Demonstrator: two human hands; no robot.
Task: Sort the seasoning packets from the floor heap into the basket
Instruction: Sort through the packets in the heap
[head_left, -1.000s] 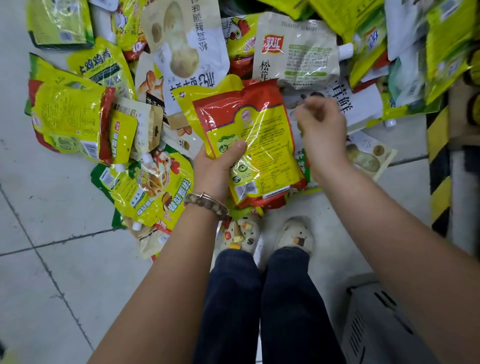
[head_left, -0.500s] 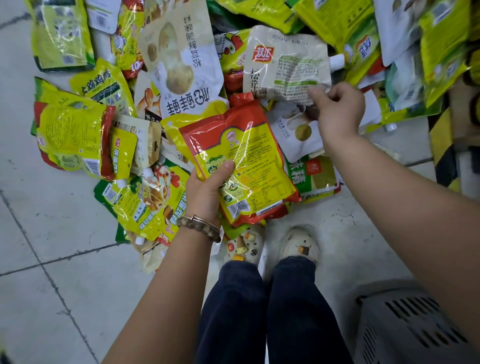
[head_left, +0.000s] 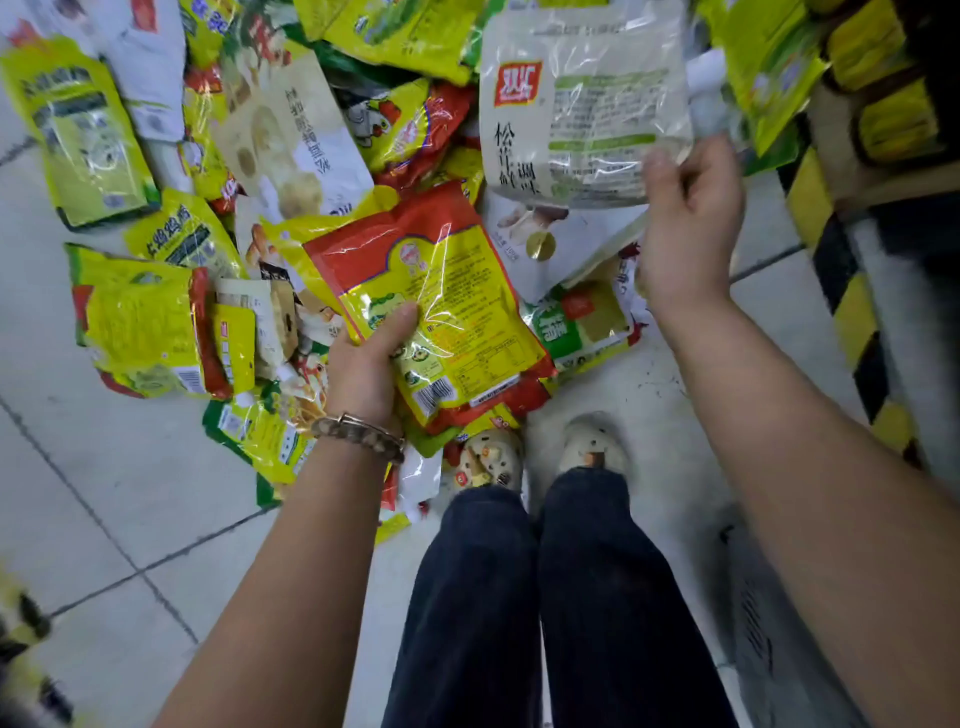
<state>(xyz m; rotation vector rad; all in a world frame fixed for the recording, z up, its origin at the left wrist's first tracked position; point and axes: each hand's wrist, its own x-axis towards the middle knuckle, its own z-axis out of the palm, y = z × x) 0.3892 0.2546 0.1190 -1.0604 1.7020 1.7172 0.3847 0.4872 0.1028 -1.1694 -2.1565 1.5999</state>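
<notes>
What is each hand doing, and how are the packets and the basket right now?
left hand: grips the red-and-yellow packet.
red-and-yellow packet: held, barcode side up.
right hand: pinches the white packet.
white packet: held by its lower corner.
heap: loose packets lying on the floor.
basket: barely in view, contents hidden.

Pale grey tiled floor (head_left: 119, 519), glossy. Dark grout lines (head_left: 104, 525) cross at lower left. Small dark scuff marks (head_left: 660, 382) on the tile beside the feet.

Two cream-coloured clogs, side by side and near each other: the left clog (head_left: 488, 460) carries several small coloured charms, the right clog (head_left: 595, 441) a brown one. Dark navy trouser legs (head_left: 519, 597) above them.

Beaded bracelet with a thin metal bangle (head_left: 358, 435) on the left wrist.

Yellow-and-black striped edging (head_left: 852, 322) runs down the right side.
</notes>
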